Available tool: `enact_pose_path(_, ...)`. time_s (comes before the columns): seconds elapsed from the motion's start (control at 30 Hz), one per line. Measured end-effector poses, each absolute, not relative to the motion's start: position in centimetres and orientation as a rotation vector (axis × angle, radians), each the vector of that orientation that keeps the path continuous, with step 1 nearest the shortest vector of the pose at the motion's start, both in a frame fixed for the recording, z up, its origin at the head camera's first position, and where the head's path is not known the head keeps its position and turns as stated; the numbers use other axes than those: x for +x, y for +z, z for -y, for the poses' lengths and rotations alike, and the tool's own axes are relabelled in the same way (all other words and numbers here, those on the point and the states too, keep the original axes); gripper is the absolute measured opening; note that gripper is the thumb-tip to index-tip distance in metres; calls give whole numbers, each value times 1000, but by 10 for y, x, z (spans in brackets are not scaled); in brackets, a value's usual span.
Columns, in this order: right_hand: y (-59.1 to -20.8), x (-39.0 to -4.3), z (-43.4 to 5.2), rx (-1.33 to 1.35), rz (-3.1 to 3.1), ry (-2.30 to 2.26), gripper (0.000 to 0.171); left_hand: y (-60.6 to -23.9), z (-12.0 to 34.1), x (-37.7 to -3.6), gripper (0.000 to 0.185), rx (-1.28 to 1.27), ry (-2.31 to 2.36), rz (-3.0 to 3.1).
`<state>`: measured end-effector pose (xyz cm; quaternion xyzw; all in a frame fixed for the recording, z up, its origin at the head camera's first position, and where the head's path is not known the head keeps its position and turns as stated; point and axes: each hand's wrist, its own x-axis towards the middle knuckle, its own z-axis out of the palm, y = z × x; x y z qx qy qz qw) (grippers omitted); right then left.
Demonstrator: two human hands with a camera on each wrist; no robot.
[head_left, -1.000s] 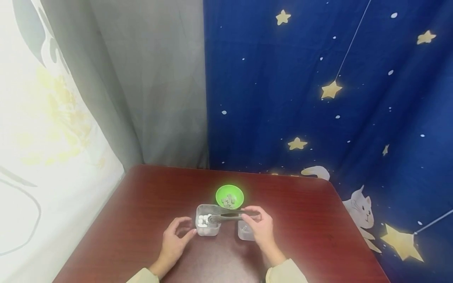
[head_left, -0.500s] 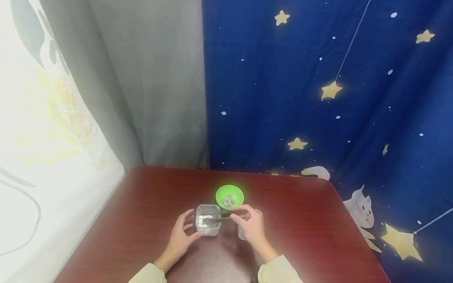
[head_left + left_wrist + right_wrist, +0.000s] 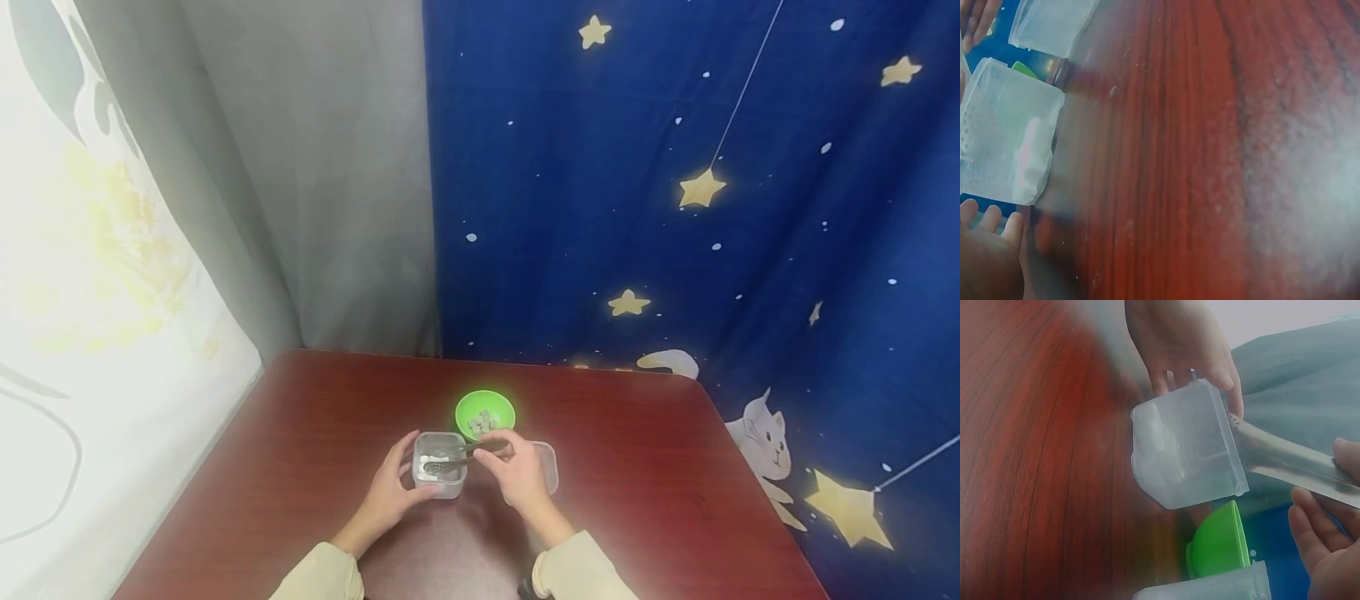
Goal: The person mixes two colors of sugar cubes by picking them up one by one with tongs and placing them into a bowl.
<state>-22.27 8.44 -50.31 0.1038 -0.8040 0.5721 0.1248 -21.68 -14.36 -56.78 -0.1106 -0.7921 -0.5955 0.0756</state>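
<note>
If tongs (image 3: pixel 457 457) slip in right hand (image 3: pixel 516 477), bits spill; left hand (image 3: pixel 393 492) grips clear box (image 3: pixel 439 477).

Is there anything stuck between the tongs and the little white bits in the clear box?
No. The right hand holds the tongs with the tips down inside the open clear box. No lid covers it.

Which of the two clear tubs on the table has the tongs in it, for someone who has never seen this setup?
On the red-brown table, find the green bowl; two clear plastic tubs sit just in front of it. It is the left tub, which the left hand holds at its side while the right hand dips metal tongs into it. Unlike the right tub, it holds small white pieces.
</note>
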Motion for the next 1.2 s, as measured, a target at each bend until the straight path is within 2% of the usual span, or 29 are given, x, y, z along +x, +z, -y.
enact_pose_path(0.17,-501,-223,-82,277,2394,1536,20,-571,140,-220,101,-364,-1804,2331)
enact_pose_path(0.53,-506,-223,-76,220,2472,1425,22,-534,126,-210,100,-313,-1858,2355)
enact_pose_path(0.83,-509,-224,-77,199,2490,1390,17,-570,131,-229,102,-184,-1762,2455)
enact_pose_path(1.2,-509,-224,-75,188,2481,1395,15,-571,136,-235,100,-251,-1684,2473)
